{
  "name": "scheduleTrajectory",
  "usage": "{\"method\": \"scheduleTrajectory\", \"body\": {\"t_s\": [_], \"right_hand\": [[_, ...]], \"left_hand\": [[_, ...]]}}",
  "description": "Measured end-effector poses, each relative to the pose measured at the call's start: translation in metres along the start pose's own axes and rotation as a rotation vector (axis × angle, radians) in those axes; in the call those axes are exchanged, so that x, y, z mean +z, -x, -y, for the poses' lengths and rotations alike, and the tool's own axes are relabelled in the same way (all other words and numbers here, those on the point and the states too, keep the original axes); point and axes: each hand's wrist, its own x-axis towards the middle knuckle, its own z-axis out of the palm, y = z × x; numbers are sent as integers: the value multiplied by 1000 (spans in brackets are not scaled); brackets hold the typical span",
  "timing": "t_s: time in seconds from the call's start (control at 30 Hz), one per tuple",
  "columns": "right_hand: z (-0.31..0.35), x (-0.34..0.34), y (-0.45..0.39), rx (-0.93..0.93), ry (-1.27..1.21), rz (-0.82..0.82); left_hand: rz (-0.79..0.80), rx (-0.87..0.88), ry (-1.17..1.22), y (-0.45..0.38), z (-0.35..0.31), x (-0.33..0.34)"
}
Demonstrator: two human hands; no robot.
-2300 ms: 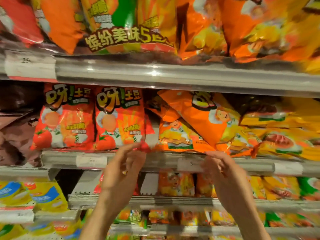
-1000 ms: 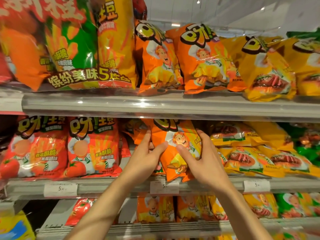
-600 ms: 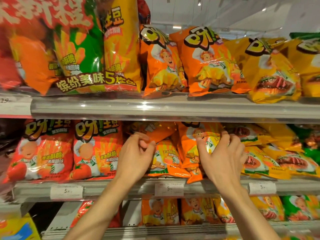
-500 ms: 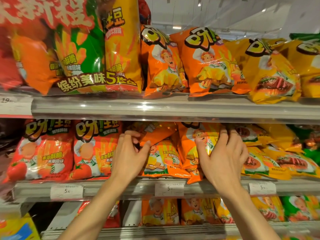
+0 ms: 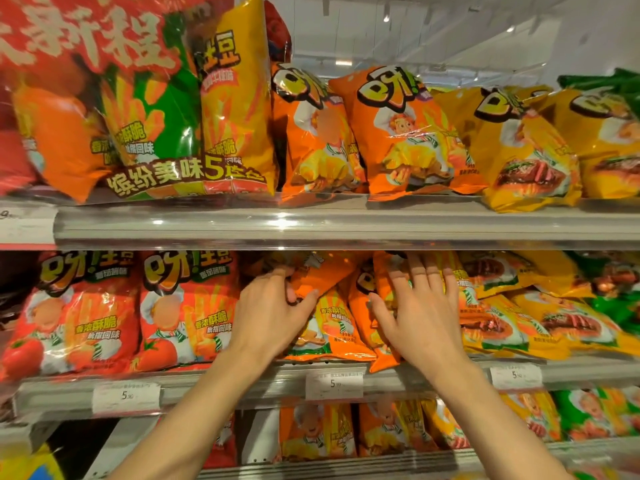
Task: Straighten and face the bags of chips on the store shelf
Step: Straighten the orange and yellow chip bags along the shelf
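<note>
Light, crinkly, slippery orange foil chip bags (image 5: pixel 325 327): pinched at a corner by left hand (image 5: pixel 273 313), flat-pressed by splayed right hand (image 5: pixel 419 313).

Glossy, crinkled plastic-film chip bags (image 5: pixel 325 327) sit on smooth grey shelves (image 5: pixel 311 226) with matt paper price tags (image 5: pixel 333 384).

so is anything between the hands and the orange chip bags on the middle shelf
Nothing visible. The left hand already grips the tilted orange chip bag, fingers curled round its edge. The right hand lies flat, fingers straight, on the neighbouring orange chip bag.
</note>
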Motion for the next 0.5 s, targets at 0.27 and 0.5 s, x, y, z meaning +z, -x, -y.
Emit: {"method": "scheduleTrajectory", "body": {"t_s": [0.27, 0.5], "right_hand": [[-2, 1, -1, 0, -8, 9], [0, 1, -1, -11, -19, -10]], "left_hand": [[-26, -8, -4, 8, 4, -7], [134, -182, 35, -15, 19, -2]]}}
